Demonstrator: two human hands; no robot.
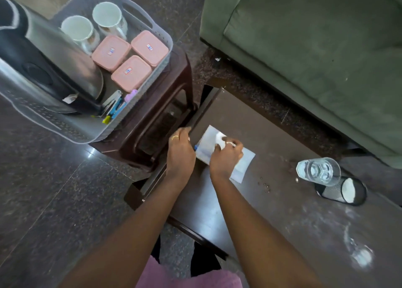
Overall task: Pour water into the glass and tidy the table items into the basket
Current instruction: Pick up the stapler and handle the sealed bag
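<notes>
A white tissue pack (243, 160) lies near the left end of the dark table (272, 200). My right hand (226, 155) rests on the pack and pinches a white tissue (220, 140) sticking up from it. My left hand (180, 150) holds the pack's left end at the table edge. A glass (318, 170) with water stands at the table's far right edge. The grey basket (150, 27) sits on a brown stool (156, 122) at upper left, holding two mugs, three pink boxes, a kettle (43, 66) and several small items.
A green sofa (315, 48) stands behind the table. A black mesh cup (343, 192) lies on its side next to the glass. Small crumbs (264, 184) and white smears (359, 253) mark the tabletop. Dark granite floor lies to the left.
</notes>
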